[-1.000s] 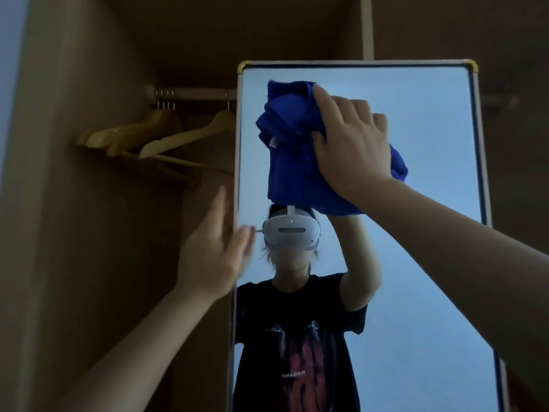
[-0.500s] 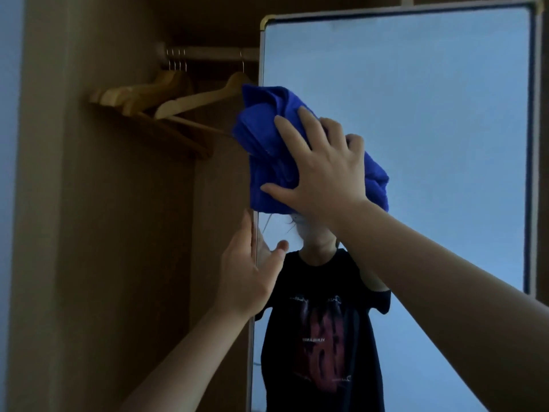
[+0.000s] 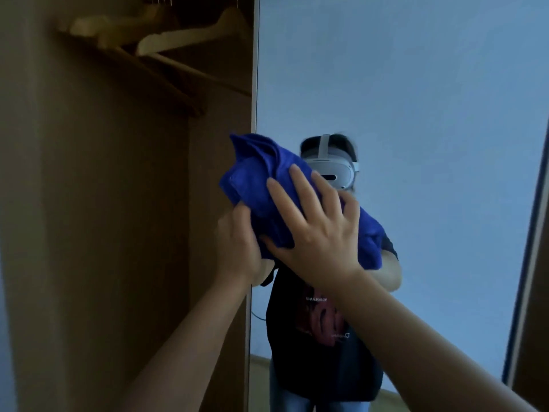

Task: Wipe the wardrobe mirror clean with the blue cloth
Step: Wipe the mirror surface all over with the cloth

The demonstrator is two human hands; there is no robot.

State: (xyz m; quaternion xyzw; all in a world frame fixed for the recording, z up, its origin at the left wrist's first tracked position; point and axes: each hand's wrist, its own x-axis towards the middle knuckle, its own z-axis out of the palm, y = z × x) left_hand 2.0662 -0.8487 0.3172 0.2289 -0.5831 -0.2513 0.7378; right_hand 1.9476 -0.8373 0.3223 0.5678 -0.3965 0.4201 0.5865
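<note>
Head view: right hand (image 3: 315, 233) spread flat, fingers splayed, pressing the bunched blue cloth (image 3: 261, 185) against the wardrobe mirror (image 3: 430, 114) near its left edge at centre frame; left hand (image 3: 237, 248) just below and left, curled round the mirror's edge, thumb touching the cloth's lower fold. Likely trouble from here: loose cloth slipping out from under an open palm, being pinned rather than gripped, or bare fingertips running past the fabric and smearing the glass. Open wardrobe (image 3: 104, 203) filling the left half, holding only wooden hangers (image 3: 178, 40) at upper left.
</note>
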